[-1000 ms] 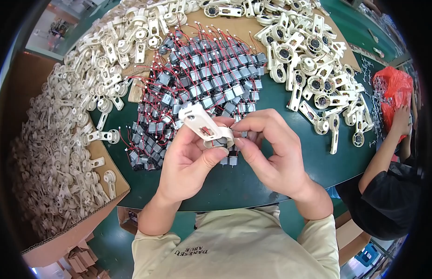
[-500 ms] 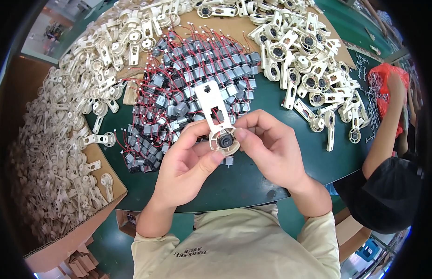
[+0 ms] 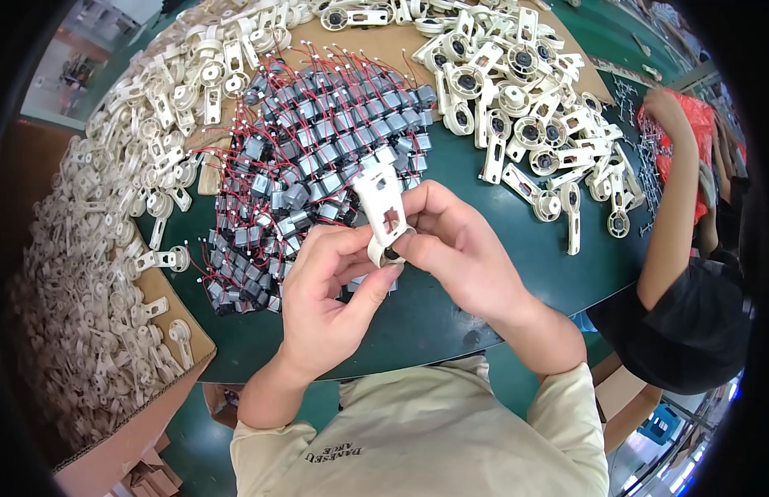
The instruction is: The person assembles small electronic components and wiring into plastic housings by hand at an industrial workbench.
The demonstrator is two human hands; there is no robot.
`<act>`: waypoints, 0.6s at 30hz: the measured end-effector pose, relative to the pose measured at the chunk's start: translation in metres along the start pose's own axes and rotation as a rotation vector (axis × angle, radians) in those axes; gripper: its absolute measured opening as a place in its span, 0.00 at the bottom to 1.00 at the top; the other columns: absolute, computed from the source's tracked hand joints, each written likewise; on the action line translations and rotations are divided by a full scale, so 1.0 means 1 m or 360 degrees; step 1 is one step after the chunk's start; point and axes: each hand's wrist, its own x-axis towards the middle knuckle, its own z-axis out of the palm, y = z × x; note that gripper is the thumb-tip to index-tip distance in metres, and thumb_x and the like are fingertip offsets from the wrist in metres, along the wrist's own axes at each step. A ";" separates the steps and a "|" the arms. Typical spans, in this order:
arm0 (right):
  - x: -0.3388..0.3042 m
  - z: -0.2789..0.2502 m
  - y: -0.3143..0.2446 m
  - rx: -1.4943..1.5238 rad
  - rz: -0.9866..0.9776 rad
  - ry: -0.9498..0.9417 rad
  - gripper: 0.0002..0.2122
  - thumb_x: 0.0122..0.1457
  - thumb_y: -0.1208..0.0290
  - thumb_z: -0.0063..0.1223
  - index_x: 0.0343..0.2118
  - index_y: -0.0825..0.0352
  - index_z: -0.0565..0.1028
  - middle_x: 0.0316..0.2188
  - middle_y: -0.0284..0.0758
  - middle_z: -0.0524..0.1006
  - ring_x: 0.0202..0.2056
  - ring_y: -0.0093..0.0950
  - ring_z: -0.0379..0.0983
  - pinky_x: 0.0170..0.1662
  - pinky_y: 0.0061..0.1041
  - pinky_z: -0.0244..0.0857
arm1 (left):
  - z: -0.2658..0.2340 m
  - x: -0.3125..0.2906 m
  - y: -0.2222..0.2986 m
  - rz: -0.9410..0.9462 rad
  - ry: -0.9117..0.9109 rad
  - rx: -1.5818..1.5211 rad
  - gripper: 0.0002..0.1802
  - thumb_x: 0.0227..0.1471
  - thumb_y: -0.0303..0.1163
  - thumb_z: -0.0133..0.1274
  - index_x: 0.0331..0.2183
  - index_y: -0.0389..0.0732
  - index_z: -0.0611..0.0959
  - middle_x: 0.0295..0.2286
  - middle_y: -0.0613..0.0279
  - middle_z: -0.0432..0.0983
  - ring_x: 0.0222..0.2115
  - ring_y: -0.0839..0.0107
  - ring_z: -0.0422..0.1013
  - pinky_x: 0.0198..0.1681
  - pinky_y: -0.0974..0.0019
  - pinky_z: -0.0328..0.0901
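Between my two hands is a cream plastic housing [image 3: 379,199] with a long slotted arm and a round end, tilted so the arm points away from me. My left hand [image 3: 326,286] pinches the round end from the left with thumb and fingers. On the other side my right hand [image 3: 455,248] grips it, the thumb pressed over the round end. A black round part [image 3: 392,253] shows a little in that end, mostly hidden by the thumb. Just beyond my hands lies a pile of small grey motors [image 3: 318,124] with red wires.
A cardboard box [image 3: 181,360] heaped with cream housings [image 3: 94,290] stands at the left. More housings, several with black round parts [image 3: 529,132], lie at the far right. Beside them are metal screws [image 3: 649,157], a red plastic bag [image 3: 691,137] and another person's arm [image 3: 670,199].
The housing has tipped, so its round face is now seen edge-on. My right thumb has moved over the black part. The whole view has shifted slightly.
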 end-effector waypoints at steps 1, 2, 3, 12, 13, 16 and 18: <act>0.001 -0.002 0.002 0.0112 -0.0035 -0.0048 0.09 0.58 0.79 0.47 0.42 0.71 0.68 0.35 0.33 0.73 0.35 0.17 0.70 0.39 0.18 0.65 | 0.000 0.000 -0.001 -0.0063 -0.0004 -0.0084 0.19 0.47 0.13 0.54 0.43 0.29 0.71 0.39 0.57 0.65 0.41 0.67 0.73 0.43 0.68 0.72; 0.001 -0.002 0.002 0.0114 -0.0038 -0.0039 0.09 0.58 0.79 0.47 0.42 0.71 0.68 0.35 0.33 0.73 0.35 0.17 0.70 0.39 0.18 0.65 | 0.000 0.000 -0.002 -0.0127 -0.0007 -0.0167 0.18 0.48 0.13 0.54 0.42 0.30 0.70 0.39 0.58 0.66 0.41 0.68 0.73 0.43 0.69 0.72; 0.000 -0.002 0.002 0.0192 -0.0021 -0.0042 0.09 0.58 0.78 0.47 0.42 0.71 0.68 0.35 0.32 0.73 0.36 0.18 0.70 0.39 0.19 0.64 | -0.001 0.000 -0.001 -0.0204 -0.0047 -0.0262 0.18 0.49 0.13 0.52 0.44 0.30 0.69 0.39 0.58 0.67 0.42 0.68 0.73 0.43 0.69 0.71; -0.001 -0.005 0.005 0.0598 0.0126 -0.0091 0.11 0.57 0.74 0.49 0.43 0.67 0.69 0.39 0.31 0.72 0.41 0.20 0.66 0.46 0.23 0.57 | 0.001 0.001 -0.003 -0.0069 -0.0029 -0.0317 0.18 0.50 0.13 0.50 0.44 0.29 0.69 0.40 0.58 0.66 0.43 0.68 0.72 0.46 0.69 0.69; -0.001 -0.004 0.005 0.0628 0.0126 -0.0072 0.11 0.57 0.74 0.49 0.43 0.67 0.69 0.39 0.31 0.72 0.42 0.20 0.65 0.46 0.23 0.57 | 0.001 0.002 -0.003 -0.0048 -0.0012 -0.0319 0.18 0.50 0.13 0.51 0.45 0.30 0.69 0.41 0.58 0.65 0.43 0.68 0.72 0.46 0.69 0.69; -0.003 -0.001 0.003 0.0719 0.0123 -0.0050 0.11 0.57 0.73 0.49 0.43 0.67 0.69 0.39 0.31 0.72 0.42 0.21 0.65 0.47 0.23 0.56 | 0.004 0.001 -0.008 0.0040 0.0041 -0.0168 0.18 0.49 0.14 0.53 0.43 0.29 0.70 0.40 0.57 0.66 0.41 0.68 0.73 0.43 0.68 0.71; -0.001 -0.003 0.006 0.0775 0.0124 -0.0061 0.11 0.57 0.73 0.49 0.42 0.67 0.69 0.39 0.31 0.72 0.43 0.21 0.65 0.48 0.24 0.57 | 0.005 0.000 -0.009 0.0111 0.0066 -0.0069 0.17 0.49 0.14 0.54 0.42 0.29 0.71 0.39 0.56 0.66 0.40 0.68 0.73 0.42 0.68 0.72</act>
